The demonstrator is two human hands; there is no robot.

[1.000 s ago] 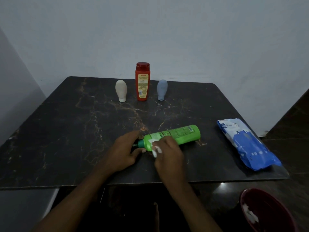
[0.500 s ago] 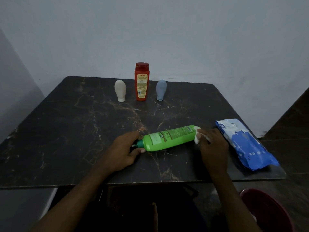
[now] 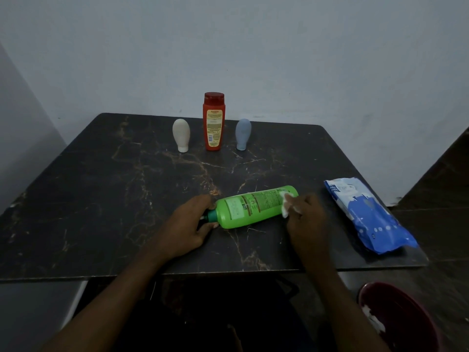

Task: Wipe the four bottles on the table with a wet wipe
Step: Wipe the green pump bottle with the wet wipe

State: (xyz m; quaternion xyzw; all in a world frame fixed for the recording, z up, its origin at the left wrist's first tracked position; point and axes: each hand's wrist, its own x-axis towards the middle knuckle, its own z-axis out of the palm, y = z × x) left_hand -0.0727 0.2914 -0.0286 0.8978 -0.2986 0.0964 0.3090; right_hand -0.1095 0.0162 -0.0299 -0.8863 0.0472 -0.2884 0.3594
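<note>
A green bottle (image 3: 253, 207) lies on its side near the front of the dark marble table (image 3: 101, 199). My left hand (image 3: 187, 224) grips its cap end. My right hand (image 3: 304, 214) presses a white wet wipe (image 3: 286, 204) against the bottle's base end. At the back stand a cream bottle (image 3: 181, 134), a tall red bottle (image 3: 213, 121) and a grey-blue bottle (image 3: 243, 133), all upright in a row.
A blue and white pack of wipes (image 3: 368, 214) lies at the table's right edge. A dark red bin (image 3: 398, 318) with white scraps in it sits on the floor at lower right. Walls close in behind and to the left.
My right hand slid the wipe from the bottle's neck end along to its base end, then came back slightly onto the base. My left hand stayed on the cap.
</note>
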